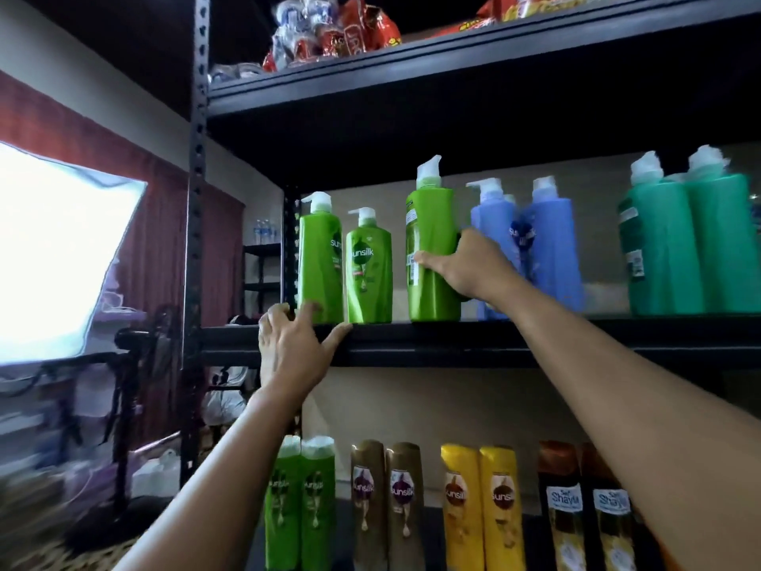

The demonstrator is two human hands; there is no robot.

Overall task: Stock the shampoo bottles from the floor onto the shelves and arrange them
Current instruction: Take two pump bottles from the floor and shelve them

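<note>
Gripping hand: the right hand (pixel 465 267) clasps a green pump bottle (pixel 432 257) on the middle shelf (pixel 494 340), thumb across its front face, fingers wrapped round its right side
Held bottle: it stands on the shelf turned so that its back label faces outward, apart from the two green bottles to its left and close beside the blue ones to its right
Left hand: the left hand (pixel 294 348) is spread with relaxed fingers at the shelf's front edge, thumb lying on the rim, fingertips touching the base of the leftmost green bottle (pixel 320 265); it grasps nothing
Second green bottle: another green pump bottle (pixel 368 274) stands just beside the leftmost one, label forward
Blue pair: two blue pump bottles (pixel 539 249) stand upright behind the right wrist, partly blurred
Teal pair: two teal pump bottles (pixel 692 245) stand at the shelf's right end, well apart from the blue ones
Lower shelf: pairs of flip-cap bottles stand in a row, green (pixel 300 504), brown (pixel 387 504), yellow (pixel 482 508) and dark ones (pixel 584 513)
Top shelf: red snack packets (pixel 354 30) lie heaped above
Room: a bright white panel (pixel 53 253) glows at the left by a red curtain (pixel 164 241)
</note>
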